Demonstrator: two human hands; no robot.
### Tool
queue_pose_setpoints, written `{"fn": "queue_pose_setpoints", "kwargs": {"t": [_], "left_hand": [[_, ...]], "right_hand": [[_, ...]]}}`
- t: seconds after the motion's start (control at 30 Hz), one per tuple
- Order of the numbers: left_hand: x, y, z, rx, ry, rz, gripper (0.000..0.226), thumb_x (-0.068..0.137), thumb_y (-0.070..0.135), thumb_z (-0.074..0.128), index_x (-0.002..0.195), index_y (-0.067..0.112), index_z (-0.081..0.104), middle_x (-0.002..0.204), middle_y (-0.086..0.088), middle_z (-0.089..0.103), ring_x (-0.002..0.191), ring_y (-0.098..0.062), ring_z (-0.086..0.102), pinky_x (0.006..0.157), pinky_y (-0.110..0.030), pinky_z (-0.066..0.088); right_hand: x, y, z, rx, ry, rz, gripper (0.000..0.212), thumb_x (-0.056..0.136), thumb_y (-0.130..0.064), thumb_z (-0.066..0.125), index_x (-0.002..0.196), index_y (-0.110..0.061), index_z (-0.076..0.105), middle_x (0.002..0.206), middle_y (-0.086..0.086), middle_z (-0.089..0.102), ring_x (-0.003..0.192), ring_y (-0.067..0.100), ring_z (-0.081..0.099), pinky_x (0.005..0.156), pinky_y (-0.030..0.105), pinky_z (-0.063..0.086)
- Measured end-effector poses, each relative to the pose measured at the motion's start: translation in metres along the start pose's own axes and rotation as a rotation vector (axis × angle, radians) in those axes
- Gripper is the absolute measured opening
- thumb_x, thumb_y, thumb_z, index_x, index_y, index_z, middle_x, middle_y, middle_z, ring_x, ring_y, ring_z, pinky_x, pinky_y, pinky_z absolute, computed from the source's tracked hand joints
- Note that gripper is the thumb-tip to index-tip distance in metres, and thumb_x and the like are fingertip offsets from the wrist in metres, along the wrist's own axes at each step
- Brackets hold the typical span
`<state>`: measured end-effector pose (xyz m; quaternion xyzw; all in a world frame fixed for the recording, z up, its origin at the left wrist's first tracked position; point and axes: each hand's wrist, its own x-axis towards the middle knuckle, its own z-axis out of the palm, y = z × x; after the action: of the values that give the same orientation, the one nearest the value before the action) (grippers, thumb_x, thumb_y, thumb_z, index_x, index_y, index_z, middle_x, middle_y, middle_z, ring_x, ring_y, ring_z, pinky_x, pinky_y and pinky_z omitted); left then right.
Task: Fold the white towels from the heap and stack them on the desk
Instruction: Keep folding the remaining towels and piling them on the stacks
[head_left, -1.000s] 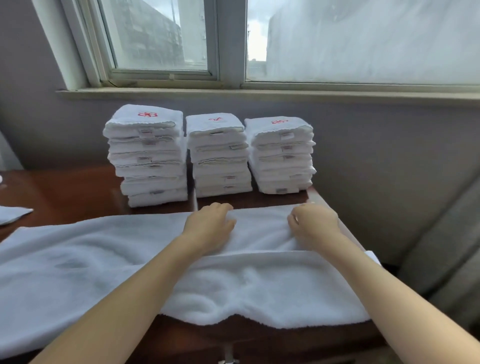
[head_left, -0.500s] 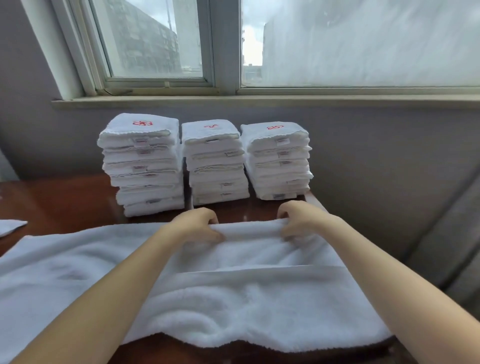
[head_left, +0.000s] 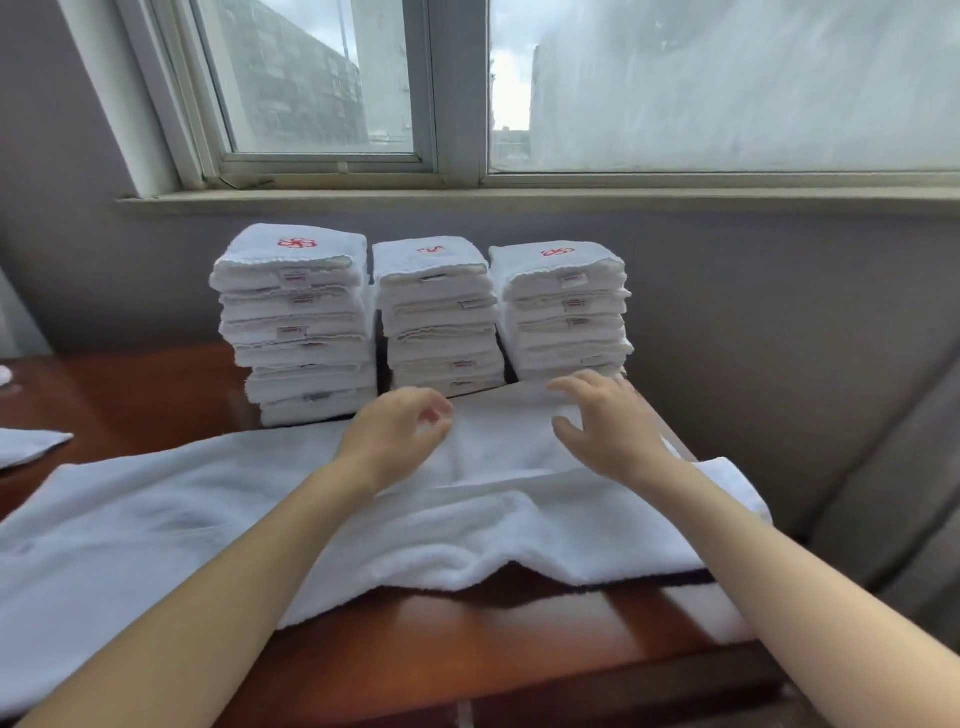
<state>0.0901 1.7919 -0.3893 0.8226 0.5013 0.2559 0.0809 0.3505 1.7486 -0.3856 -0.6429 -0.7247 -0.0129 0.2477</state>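
I saw the left hand (head_left: 395, 441) with fingers loosely curled, gripping nothing, and the right hand (head_left: 608, 426) with fingers spread and slack. Both were over the far edge of the towel (head_left: 208, 509), which lay spread across the desk (head_left: 441, 644). At twelve o'clock stood three stacks (head_left: 439, 322) of folded towels (red marks on top), below the window (head_left: 311, 78).

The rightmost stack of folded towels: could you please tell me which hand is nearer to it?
Right. The right hand is at the base of the rightmost stack; the left hand is before the middle stack.
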Motion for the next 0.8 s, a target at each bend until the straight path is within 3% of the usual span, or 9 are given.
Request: {"fn": "queue_pose_setpoints", "kwargs": {"t": [0.1, 0.2, 0.3, 0.43, 0.53, 0.6, 0.7, 0.77, 0.8], "left_hand": [[-0.029, 0.005, -0.010, -0.002, -0.117, -0.073, 0.029, 0.091, 0.062, 0.051, 0.081, 0.037, 0.060, 0.081, 0.017, 0.061, 0.077, -0.001, 0.056, 0.063, -0.027, 0.044], [-0.055, 0.009, -0.014, 0.034, -0.232, -0.098, 0.039, 0.085, 0.073, 0.048, 0.076, 0.036, 0.060, 0.079, 0.018, 0.063, 0.074, 0.002, 0.056, 0.061, -0.025, 0.041], [-0.074, 0.007, -0.020, 0.021, -0.304, -0.086, 0.030, 0.086, 0.065, 0.056, 0.084, 0.036, 0.063, 0.084, 0.021, 0.065, 0.080, 0.006, 0.058, 0.071, -0.024, 0.048], [-0.090, 0.004, -0.030, -0.085, -0.215, -0.078, 0.015, 0.096, 0.048, 0.052, 0.088, 0.036, 0.055, 0.088, 0.013, 0.063, 0.082, -0.004, 0.059, 0.079, -0.035, 0.051], [-0.094, 0.011, -0.044, -0.196, -0.127, -0.087, 0.018, 0.098, 0.047, 0.049, 0.087, 0.034, 0.053, 0.080, 0.009, 0.061, 0.069, -0.002, 0.056, 0.066, -0.028, 0.048], [-0.097, 0.015, -0.055, -0.201, -0.235, -0.115, 0.022, 0.097, 0.050, 0.051, 0.086, 0.032, 0.058, 0.071, 0.012, 0.057, 0.059, 0.005, 0.053, 0.057, -0.018, 0.039], [-0.104, 0.023, -0.064, -0.095, -0.586, -0.174, 0.032, 0.096, 0.055, 0.049, 0.081, 0.031, 0.064, 0.066, 0.021, 0.057, 0.058, 0.006, 0.051, 0.061, -0.018, 0.039], [-0.107, 0.028, -0.059, -0.026, -0.628, -0.168, 0.031, 0.096, 0.053, 0.050, 0.080, 0.032, 0.067, 0.070, 0.019, 0.061, 0.060, 0.005, 0.055, 0.063, -0.020, 0.044], [-0.105, 0.031, -0.055, -0.009, -0.574, -0.155, 0.029, 0.096, 0.051, 0.051, 0.082, 0.032, 0.068, 0.074, 0.017, 0.066, 0.064, 0.004, 0.059, 0.067, -0.022, 0.048]], "right_hand": [[-0.026, -0.011, 0.004, 0.138, -0.052, -0.037, 0.032, 0.093, -0.023, 0.056, 0.123, -0.022, 0.064, 0.121, -0.006, 0.064, 0.118, 0.015, 0.054, 0.117, 0.042, 0.023], [-0.046, -0.024, 0.007, 0.234, -0.151, -0.089, 0.030, 0.089, -0.026, 0.059, 0.117, -0.025, 0.067, 0.113, -0.011, 0.067, 0.107, 0.009, 0.058, 0.108, 0.035, 0.032], [-0.056, -0.034, 0.013, 0.150, -0.243, -0.103, 0.034, 0.088, -0.025, 0.060, 0.121, -0.024, 0.065, 0.120, -0.009, 0.063, 0.113, 0.010, 0.056, 0.103, 0.032, 0.036], [-0.058, -0.045, 0.004, 0.178, -0.170, -0.021, 0.018, 0.092, -0.018, 0.053, 0.101, -0.018, 0.068, 0.096, -0.007, 0.054, 0.097, 0.021, 0.058, 0.081, 0.031, 0.043], [-0.059, -0.053, -0.015, 0.240, -0.050, -0.053, 0.010, 0.088, -0.020, 0.053, 0.081, -0.024, 0.058, 0.079, -0.010, 0.056, 0.081, 0.018, 0.054, 0.066, 0.032, 0.040], [-0.063, -0.058, -0.031, 0.247, -0.034, -0.073, 0.013, 0.085, -0.024, 0.056, 0.072, -0.025, 0.057, 0.071, -0.011, 0.058, 0.072, 0.014, 0.053, 0.066, 0.032, 0.044], [-0.070, -0.062, -0.050, 0.190, -0.342, -0.002, 0.023, 0.086, -0.032, 0.051, 0.070, -0.024, 0.066, 0.070, -0.009, 0.064, 0.065, 0.011, 0.057, 0.061, 0.031, 0.046], [-0.078, -0.061, -0.055, 0.153, -0.610, 0.120, 0.032, 0.089, -0.036, 0.042, 0.077, -0.024, 0.069, 0.071, -0.003, 0.070, 0.052, 0.010, 0.055, 0.052, 0.025, 0.043], [-0.080, -0.061, -0.055, 0.145, -0.658, 0.160, 0.033, 0.090, -0.034, 0.040, 0.082, -0.021, 0.068, 0.070, -0.001, 0.072, 0.046, 0.011, 0.055, 0.048, 0.023, 0.043]]}}
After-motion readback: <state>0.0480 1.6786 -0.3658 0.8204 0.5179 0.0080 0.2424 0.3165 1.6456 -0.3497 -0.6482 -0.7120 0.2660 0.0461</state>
